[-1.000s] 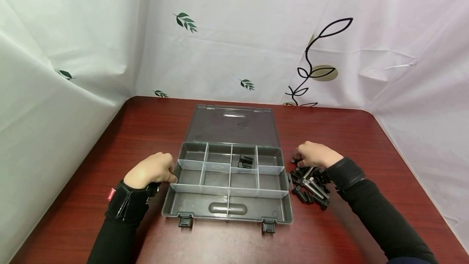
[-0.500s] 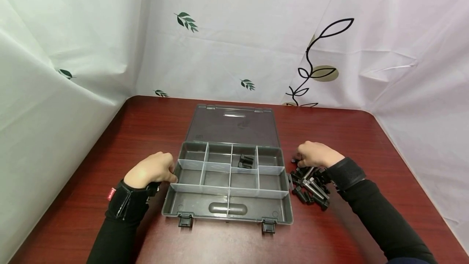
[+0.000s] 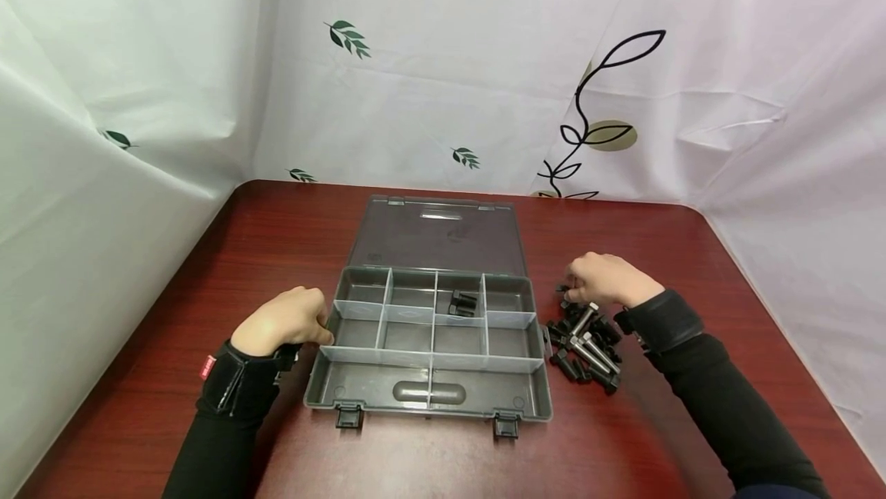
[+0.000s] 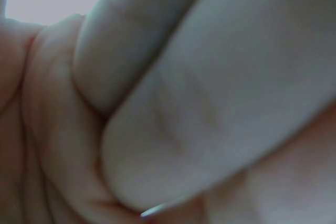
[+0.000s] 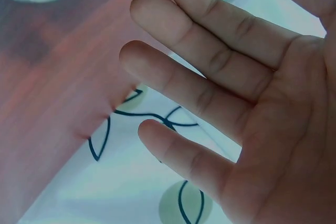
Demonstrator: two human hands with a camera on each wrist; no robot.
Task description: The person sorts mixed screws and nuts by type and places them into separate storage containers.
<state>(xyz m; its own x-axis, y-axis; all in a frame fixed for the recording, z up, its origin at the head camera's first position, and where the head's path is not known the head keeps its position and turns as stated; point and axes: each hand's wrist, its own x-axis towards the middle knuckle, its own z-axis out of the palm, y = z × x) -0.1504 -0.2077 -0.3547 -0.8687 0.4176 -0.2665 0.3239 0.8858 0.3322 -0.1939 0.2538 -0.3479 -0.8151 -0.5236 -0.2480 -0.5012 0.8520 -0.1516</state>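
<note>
A grey plastic compartment box (image 3: 346,387) lies with its lid folded back. My left hand (image 3: 284,322) grips the box's left wall, its other fingers curled into the palm in the left wrist view. Two black bolts (image 3: 462,303) lie in the third compartment of the back row. Beside the box, my right hand (image 3: 609,277) pinches a black bolt (image 3: 562,289) at the far end of the bolt pile (image 3: 598,368). The right wrist view shows only a black bit of this bolt at the index fingertip, with the other fingers spread fairly straight.
The lid (image 3: 443,237) lies behind the box on the reddish-brown table (image 3: 291,230). Two latches (image 3: 506,427) hang open at the box's front. Silver bolts (image 3: 584,320) lie among the black ones. White patterned cloth (image 3: 415,84) surrounds the table's back and sides.
My right hand has moved slightly back and to the right, uncovering more of the silver bolts, with a black bolt at its fingertips. The left hand stays at the box wall.
</note>
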